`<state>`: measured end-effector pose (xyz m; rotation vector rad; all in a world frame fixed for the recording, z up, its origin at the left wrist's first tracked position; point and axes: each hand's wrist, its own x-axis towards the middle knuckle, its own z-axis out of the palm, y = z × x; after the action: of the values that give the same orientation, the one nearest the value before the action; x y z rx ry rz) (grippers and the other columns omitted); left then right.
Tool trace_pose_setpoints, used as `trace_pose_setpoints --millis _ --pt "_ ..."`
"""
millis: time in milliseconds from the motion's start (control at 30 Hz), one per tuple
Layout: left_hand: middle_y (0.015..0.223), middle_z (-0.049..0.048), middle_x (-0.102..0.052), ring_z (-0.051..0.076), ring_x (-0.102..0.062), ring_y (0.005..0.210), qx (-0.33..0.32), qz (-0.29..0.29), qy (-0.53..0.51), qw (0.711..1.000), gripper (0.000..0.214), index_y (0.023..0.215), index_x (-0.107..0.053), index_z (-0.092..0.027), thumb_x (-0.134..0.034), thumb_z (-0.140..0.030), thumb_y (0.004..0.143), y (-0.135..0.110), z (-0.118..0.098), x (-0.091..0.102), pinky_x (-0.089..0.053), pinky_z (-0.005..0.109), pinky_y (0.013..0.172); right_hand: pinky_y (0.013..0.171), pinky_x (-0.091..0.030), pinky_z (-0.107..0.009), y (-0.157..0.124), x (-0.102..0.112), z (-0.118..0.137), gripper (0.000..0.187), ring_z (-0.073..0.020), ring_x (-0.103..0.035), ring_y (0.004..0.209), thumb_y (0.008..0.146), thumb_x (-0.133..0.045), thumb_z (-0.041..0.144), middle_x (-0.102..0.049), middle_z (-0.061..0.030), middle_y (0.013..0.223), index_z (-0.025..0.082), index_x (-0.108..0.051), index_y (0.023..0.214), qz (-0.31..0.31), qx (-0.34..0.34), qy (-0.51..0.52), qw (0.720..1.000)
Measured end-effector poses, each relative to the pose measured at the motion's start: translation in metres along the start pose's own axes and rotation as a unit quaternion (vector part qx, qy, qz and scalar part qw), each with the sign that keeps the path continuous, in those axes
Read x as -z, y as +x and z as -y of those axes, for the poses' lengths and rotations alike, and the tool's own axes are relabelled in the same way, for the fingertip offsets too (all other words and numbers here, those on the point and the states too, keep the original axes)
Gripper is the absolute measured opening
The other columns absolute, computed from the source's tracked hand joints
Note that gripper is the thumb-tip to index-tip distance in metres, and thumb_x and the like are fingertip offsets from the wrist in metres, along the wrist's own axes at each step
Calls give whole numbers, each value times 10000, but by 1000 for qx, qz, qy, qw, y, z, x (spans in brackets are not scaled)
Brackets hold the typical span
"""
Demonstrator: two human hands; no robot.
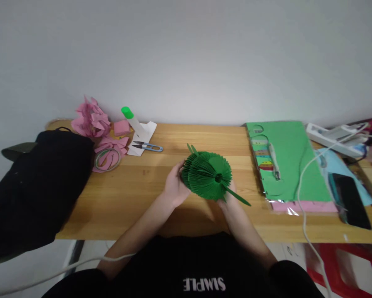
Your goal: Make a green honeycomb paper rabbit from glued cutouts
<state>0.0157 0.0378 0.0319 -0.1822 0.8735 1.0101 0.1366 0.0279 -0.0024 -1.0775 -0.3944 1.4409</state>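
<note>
A green ball of folded paper discs (208, 175) with a thin green stick through it is held just above the wooden table (136, 194) at its middle. My left hand (175, 186) cups the ball's left side with fingers wrapped round it. My right hand (229, 199) grips it from below on the right, mostly hidden by the paper; the stick pokes out past it toward the right.
A black bag (33, 186) fills the table's left end. Pink paper pieces (91, 120), a tape roll (107, 159), a glue stick (131, 118) and small snips (148, 146) lie at the back left. Green and pink paper sheets (289, 165) with a pen (274, 161), a phone (350, 200), a power strip (334, 136) and a white cable (303, 207) lie right.
</note>
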Motion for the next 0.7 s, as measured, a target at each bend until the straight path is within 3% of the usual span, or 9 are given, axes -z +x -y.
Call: trace_pose_setpoints --millis 100,200,300,433,567,700 --pt "734 40 -722 191 -691 765 42 48 -14 998 310 744 -689 -158 -474 -300 916 -1 -4 7 -522 368 902 833 -581 -366 4 -4 12 366 -205 -709 762 759 -641 580 -761 -27 786 225 -726 744 -20 -60 -10 998" --pt "840 78 -738 263 -683 988 83 108 -3 991 358 844 -700 -156 -488 -436 913 1 -5 15 -466 456 997 846 -566 -354 7 -8 18 357 -190 -695 729 748 -656 582 -737 0 717 231 -703 700 -38 -77 -17 996" --pt "966 102 -736 307 -610 1160 102 136 10 985 463 985 -688 -158 -451 -550 919 1 -3 19 -377 527 1072 880 -540 -368 10 -10 20 422 -216 -698 826 728 -651 643 -748 -17 777 224 -704 741 -33 -51 -32 998" --pt "1059 94 -725 303 -564 1228 90 132 2 987 526 1102 -652 -157 -354 -565 954 -3 -2 13 -303 537 1127 957 -480 -396 11 -10 23 525 -250 -675 958 649 -671 731 -756 -21 859 231 -707 806 -7 -21 -49 999" --pt "1069 103 -726 303 -553 1248 79 127 5 989 552 1098 -655 -156 -349 -588 941 -6 -4 8 -351 508 1107 964 -454 -413 8 -11 29 544 -251 -653 1016 668 -653 738 -751 -22 958 239 -710 876 3 20 -71 997" --pt "1070 75 -734 314 -589 1200 59 155 30 986 492 1009 -688 -203 -463 -619 877 -5 -5 10 -444 505 1017 943 -458 -422 1 -12 36 546 -241 -641 1041 753 -599 709 -729 -51 1057 228 -711 986 5 99 -86 991"
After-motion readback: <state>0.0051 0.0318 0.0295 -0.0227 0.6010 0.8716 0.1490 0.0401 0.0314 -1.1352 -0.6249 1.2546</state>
